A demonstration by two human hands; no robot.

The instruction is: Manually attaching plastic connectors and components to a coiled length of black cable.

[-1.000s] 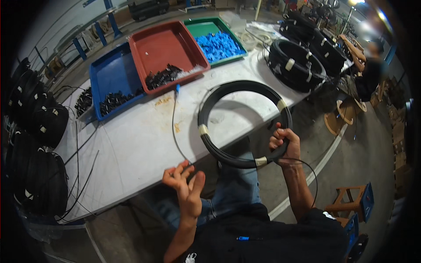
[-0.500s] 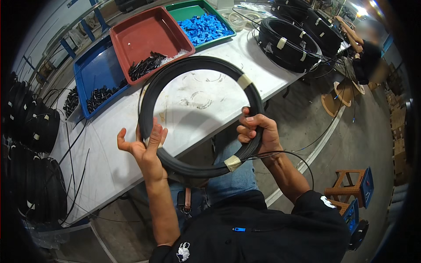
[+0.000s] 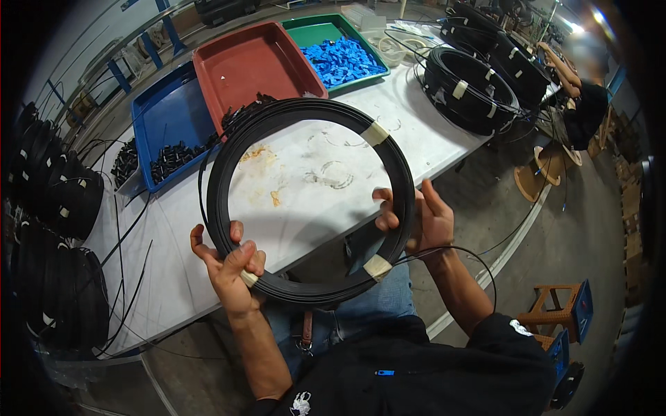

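A large coil of black cable [image 3: 218, 208], bound with pale tape [image 3: 377, 268], is held tilted up in front of me, its far part over the table's trays. My left hand [image 3: 232, 274] grips its lower left side, thumb and some fingertips inside the ring, beside another tape band. At the right side my right hand [image 3: 431, 225] reaches behind the coil; its fingertips curl into the ring, while the thumb stands off the cable. A loose cable end [image 3: 479, 260] loops out past my right wrist.
The white table [image 3: 298, 166] carries a red tray [image 3: 253, 66], a blue tray [image 3: 166, 111] with black parts and a green tray [image 3: 316, 28] with blue pieces. More cable coils [image 3: 468, 90] stand at the back right and left [image 3: 66, 277]. A stool [image 3: 555, 308] and a co-worker [image 3: 586, 97] are to the right.
The coil has come slightly down toward me. My left hand has closed onto it from spread fingers; my right thumb has lifted off the cable.
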